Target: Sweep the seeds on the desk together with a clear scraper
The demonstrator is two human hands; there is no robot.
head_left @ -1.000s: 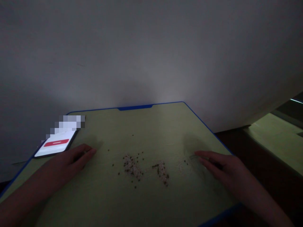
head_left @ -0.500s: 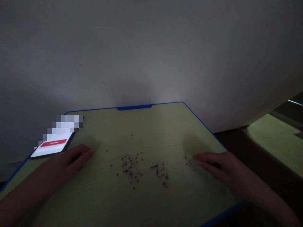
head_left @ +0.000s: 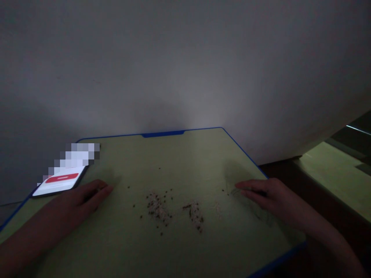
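Note:
My right hand (head_left: 261, 195) pinches a thin pair of tweezers (head_left: 234, 190), its tips pointing left, low over the table. Close to the tips lie a couple of small dark beans or seeds (head_left: 223, 190). My left hand (head_left: 92, 195) rests at the left with thumb and fingers pressed together; what they hold, if anything, cannot be made out. Between the hands is a pile of pale grains mixed with dark seeds (head_left: 158, 210). A second mixed pile (head_left: 195, 216) lies to its right, and a faint patch of pale grains (head_left: 218, 211) lies nearer my right hand.
The pale table (head_left: 174, 158) has a blue rim and stands against a grey wall (head_left: 174, 69). A phone (head_left: 58, 185) with a lit screen lies at the left edge, just beyond my left hand. Another pale surface (head_left: 333, 170) is lower right. The light is dim.
My right hand and the tweezers have shifted slightly, and the dark seeds by the tips have moved a little. The view has drifted slightly; my left hand stays much the same.

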